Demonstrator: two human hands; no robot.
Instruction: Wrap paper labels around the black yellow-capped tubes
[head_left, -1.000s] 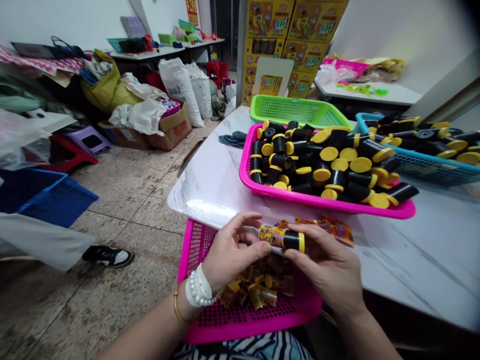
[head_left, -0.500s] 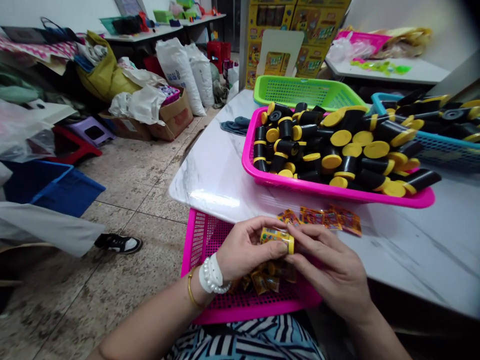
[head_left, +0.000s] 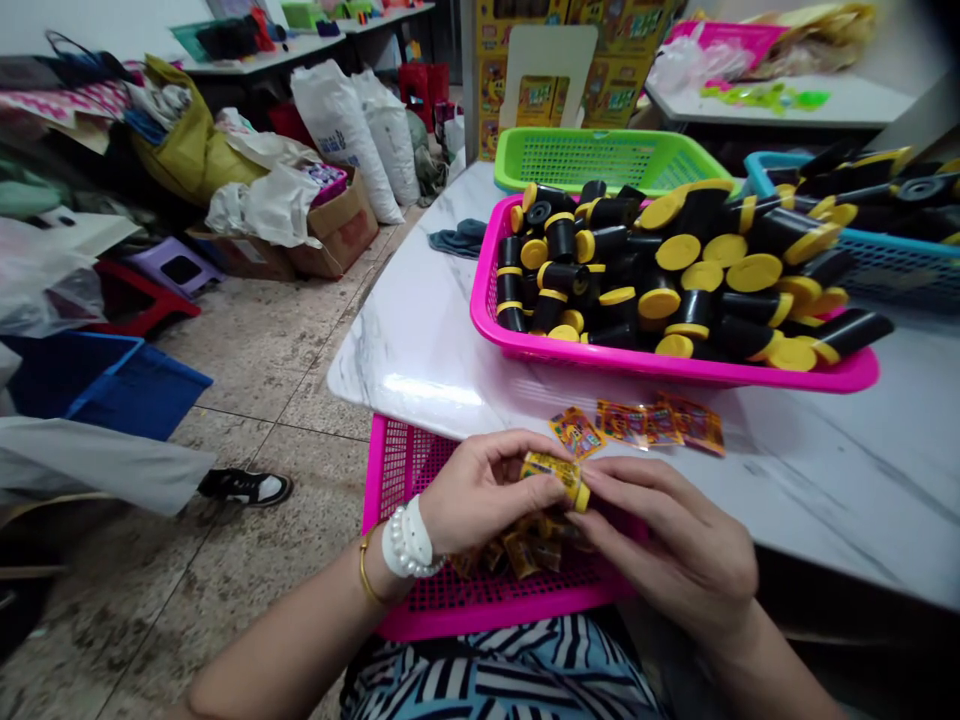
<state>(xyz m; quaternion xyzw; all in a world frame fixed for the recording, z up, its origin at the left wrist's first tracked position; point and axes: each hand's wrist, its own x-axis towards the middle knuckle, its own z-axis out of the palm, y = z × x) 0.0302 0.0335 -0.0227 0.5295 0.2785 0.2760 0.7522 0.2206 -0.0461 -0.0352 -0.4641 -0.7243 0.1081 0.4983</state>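
Over the lap basket, my left hand [head_left: 487, 487] is wrapped round a small canister [head_left: 551, 470] with a yellow printed label and a yellow cap. My right hand [head_left: 675, 535] has its fingertips closed on the capped end of the same canister. Beneath both hands, a pink mesh basket [head_left: 386, 470] holds several wrapped pieces [head_left: 521, 553], partly hidden. Flat printed labels [head_left: 577, 433] lie on the table edge just beyond my fingers. Farther back, a pink basket [head_left: 675, 370] is heaped with black canisters [head_left: 615, 240] with yellow caps.
A green basket [head_left: 600, 160] and a blue basket [head_left: 892, 255] of black canisters stand behind on the white table [head_left: 420, 350]. A dark cloth [head_left: 459, 238] lies beside them. On the left floor are a blue bin [head_left: 112, 380], cardboard box [head_left: 345, 225] and a person's shoe [head_left: 247, 487].
The view has shifted slightly. The canister is tilted a little more between my hands, and the nearest flat label shows more fully. Both hands keep their hold.
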